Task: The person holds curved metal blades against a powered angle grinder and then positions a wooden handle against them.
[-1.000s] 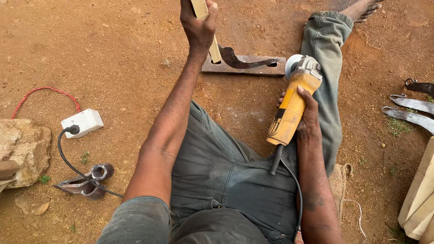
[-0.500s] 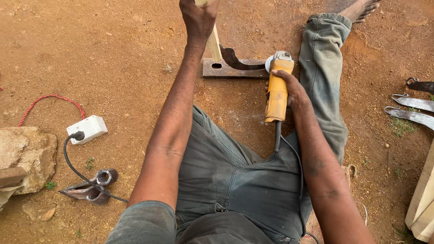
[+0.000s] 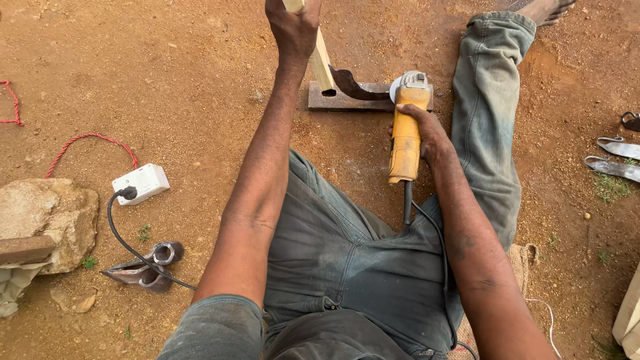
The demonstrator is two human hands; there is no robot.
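The person sits on bare red dirt with legs spread, the right leg stretched far and right. A pale rock lies at the near left edge, with a flat rusty bar across its near side. Between the knees, far from the body, a flat metal plate lies on the ground with its long axis running left to right.

A curved dark blade rests on the plate, fixed to a pale wooden handle that rises steeply toward the top edge. The left hand is closed tight around this handle, high up.

The grinder, yellow-bodied, lies with its long axis running near to far; its grey head and disc point away from the person, at the plate's right end, just beside the blade. The right hand wraps its fingers around the body from the right. A black cord leaves the near end and runs back along the right thigh.

At left a white socket box sits on the dirt with a black plug in it and a red cable curling away. Near it lies a dark metal socketed head. Two loose blades lie at the far right edge.
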